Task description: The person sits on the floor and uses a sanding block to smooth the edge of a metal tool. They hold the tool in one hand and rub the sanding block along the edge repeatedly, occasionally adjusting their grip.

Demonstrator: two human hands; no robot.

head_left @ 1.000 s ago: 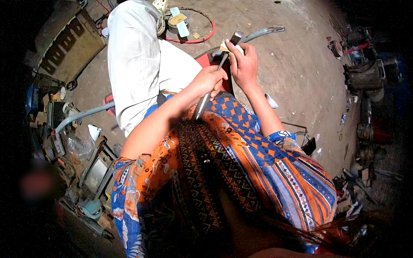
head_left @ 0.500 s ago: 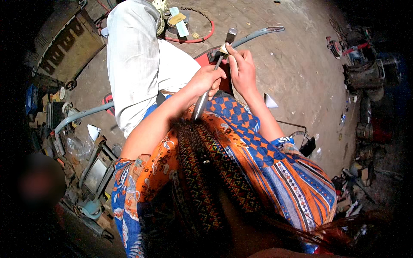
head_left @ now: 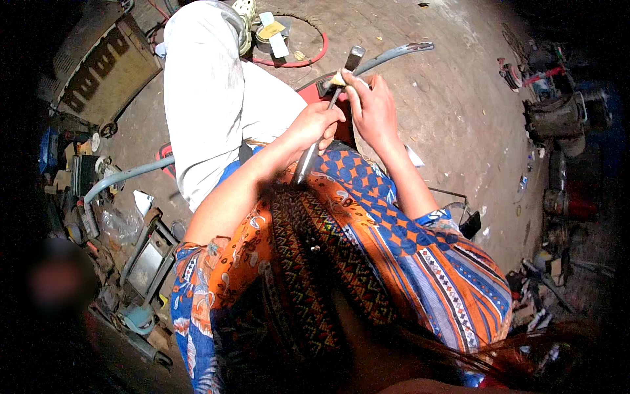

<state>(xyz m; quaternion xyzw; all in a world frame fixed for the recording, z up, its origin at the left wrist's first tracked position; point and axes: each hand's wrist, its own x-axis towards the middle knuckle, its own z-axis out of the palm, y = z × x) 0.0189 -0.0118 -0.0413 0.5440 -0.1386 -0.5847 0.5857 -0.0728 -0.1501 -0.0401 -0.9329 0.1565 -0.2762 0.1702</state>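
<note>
Left fingers [head_left: 333, 116]: closed in a fist around the tool shaft, about midway along; no gap that I can see.
Right fingers [head_left: 356, 85]: thumb and index pinched nearly together on the scrap, just below the tool head; the others are bent in behind, partly hidden.
Tool [head_left: 306, 164]: metal, tilted over my lap; blocky head [head_left: 355, 58] up and away from me, thick shiny end down by my shirt [head_left: 400, 203]. Can't tell if that end touches cloth.
Scrap [head_left: 338, 79]: small, pale, up against the shaft below the head. Can't tell paper from cloth, or whether it wraps all the way round.
Trousers [head_left: 203, 92]: white, left of the tool; one light shoe [head_left: 245, 29] shows past the knee.
Seat [head_left: 318, 94]: red, just past my left fist, partly covered by me.
Grey tube [head_left: 394, 51]: curved, beyond my right fingers, running off right from behind the tool head.
Tin [head_left: 263, 47]: on the floor [head_left: 453, 118] near the shoe, cards [head_left: 279, 45] across its top.
Hose [head_left: 315, 58]: red, curved beside the tin.
Panel [head_left: 110, 73]: slotted, far left, well apart from my hands.
</note>
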